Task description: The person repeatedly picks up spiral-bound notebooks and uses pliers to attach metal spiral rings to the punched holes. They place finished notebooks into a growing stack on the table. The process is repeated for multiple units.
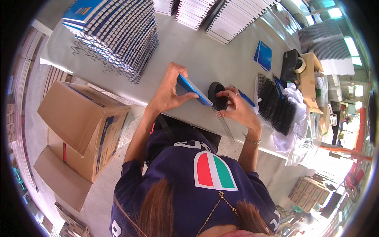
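Observation:
My left hand (170, 90) grips a thin blue-covered notebook (194, 91), which stands on edge and slants down to the right, thumb on one side and fingers on the other. At its lower right end my right hand (239, 108) pinches a dark wire spiral coil (225, 123). Most of that coil hangs free past the notebook toward my body. How far it runs into the notebook's edge is hidden. Just behind my right fingers is a black round cup-like piece (216, 94); whether they touch it I cannot tell. A blue tool handle (247, 98) shows behind my right hand.
Tall stacks of spiral notebooks (118, 33) stand at the far left and back of the grey table (177, 43). A blue booklet (263, 56) lies farther right. Black coils (274, 104) rest on crumpled white wrapping beside a cardboard box (312, 79). An open carton (85, 122) stands left.

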